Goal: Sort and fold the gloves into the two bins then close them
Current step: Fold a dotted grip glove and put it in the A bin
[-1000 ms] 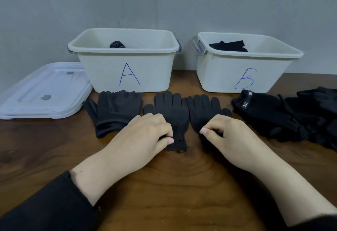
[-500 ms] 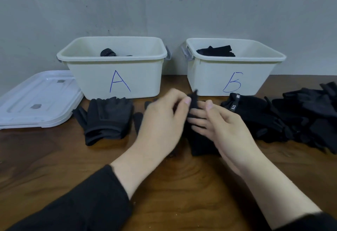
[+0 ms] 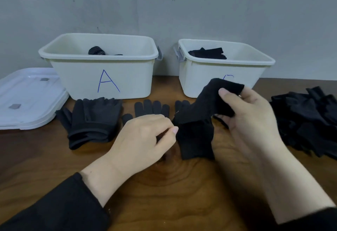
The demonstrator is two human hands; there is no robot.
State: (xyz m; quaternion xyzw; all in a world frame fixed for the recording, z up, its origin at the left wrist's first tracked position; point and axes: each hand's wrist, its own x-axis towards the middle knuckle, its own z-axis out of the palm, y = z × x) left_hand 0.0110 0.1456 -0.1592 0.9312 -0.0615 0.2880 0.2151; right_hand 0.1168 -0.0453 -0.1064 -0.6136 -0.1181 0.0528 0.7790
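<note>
A plain wall (image 3: pixel 182 6) in a muted grey-green fills the whole upper part of the view. Its paint is matte and a little uneven, with a few small dark specks and faint scuffs scattered across it, one short dark mark low down near the middle. The wall meets the tabletop (image 3: pixel 182 190) in a straight line across the scene. The tabletop is dark brown wood with a strong grain, swirling into ring-like figures near the centre of the front part and running in long streaks towards the left. Its surface has a soft sheen. The light is even and diffuse, casting only soft, short shadows.
</note>
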